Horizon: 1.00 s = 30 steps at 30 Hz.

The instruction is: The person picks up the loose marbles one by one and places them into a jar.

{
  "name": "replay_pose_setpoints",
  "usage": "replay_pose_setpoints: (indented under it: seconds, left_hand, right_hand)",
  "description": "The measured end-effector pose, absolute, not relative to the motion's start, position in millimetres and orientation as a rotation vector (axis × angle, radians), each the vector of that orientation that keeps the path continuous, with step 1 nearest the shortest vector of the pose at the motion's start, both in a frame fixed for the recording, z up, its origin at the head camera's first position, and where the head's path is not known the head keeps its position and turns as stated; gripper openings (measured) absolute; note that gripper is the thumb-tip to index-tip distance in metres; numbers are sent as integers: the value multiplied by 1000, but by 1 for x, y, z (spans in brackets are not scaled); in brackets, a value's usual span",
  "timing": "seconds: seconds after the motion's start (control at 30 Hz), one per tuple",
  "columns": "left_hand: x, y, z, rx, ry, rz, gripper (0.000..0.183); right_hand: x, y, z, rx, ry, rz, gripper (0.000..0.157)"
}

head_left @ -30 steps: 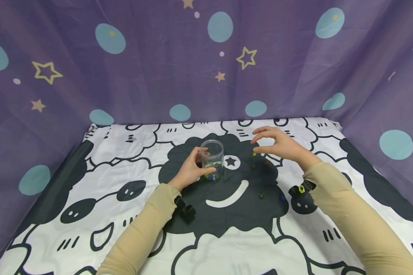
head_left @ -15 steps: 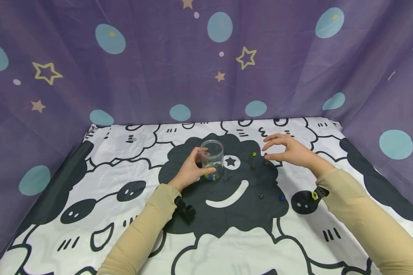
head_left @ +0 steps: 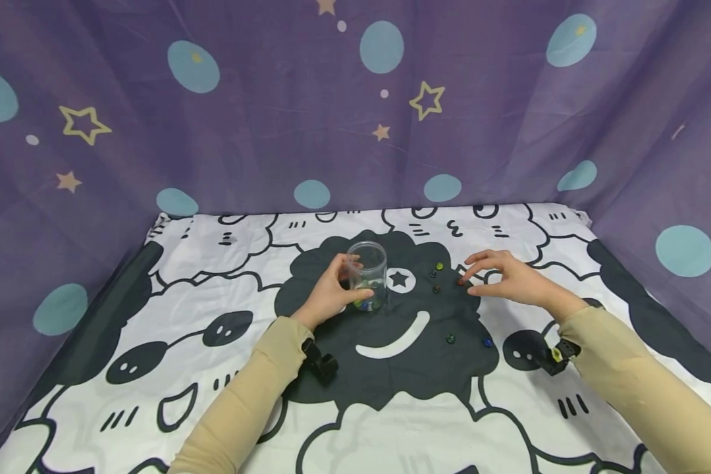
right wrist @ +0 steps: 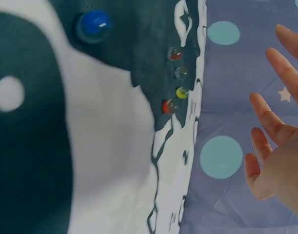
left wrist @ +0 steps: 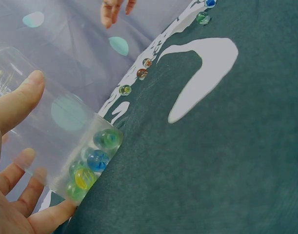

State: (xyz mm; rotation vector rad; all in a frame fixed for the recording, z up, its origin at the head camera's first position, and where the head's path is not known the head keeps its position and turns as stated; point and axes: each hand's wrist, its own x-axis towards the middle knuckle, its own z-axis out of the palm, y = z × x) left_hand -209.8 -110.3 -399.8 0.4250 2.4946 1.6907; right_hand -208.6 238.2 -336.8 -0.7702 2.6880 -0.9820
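My left hand (head_left: 330, 293) holds a clear plastic jar (head_left: 367, 263) upright on the cloth, thumb on the near side and fingers round the back. Several glass marbles lie at its bottom, among them a blue marble (left wrist: 97, 160) and a yellow-streaked marble (left wrist: 85, 179). To the right, my right hand (head_left: 512, 280) hovers with fingers relaxed and apart, holding nothing. Its fingertips are right by a red marble (head_left: 461, 282). Just left of that lie a yellow marble (head_left: 440, 266), a dark marble (head_left: 433, 273) and a brownish marble (head_left: 436, 288).
Nearer to me, a green marble (head_left: 450, 338) and a blue marble (head_left: 487, 342) rest on the dark patch of the cartoon-print cloth (head_left: 426, 434). A purple curtain (head_left: 355, 145) with stars and dots rises behind the table and along both sides.
My right hand has moved right and nearer to me, from beside the yellow marble to beside the red one. The left hand and the jar stay in place.
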Motion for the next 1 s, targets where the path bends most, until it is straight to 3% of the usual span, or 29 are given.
replay_pose_setpoints:
  seconds: [0.73, 1.0]
  left_hand:
    - [-209, -110, -399, 421, 2482, 1697, 67]
    - [-210, -109, -400, 411, 2480, 1696, 68]
  right_hand:
    - [-195, 262, -368, -906, 2437, -964, 23]
    - [-190, 263, -374, -803, 2394, -855, 26]
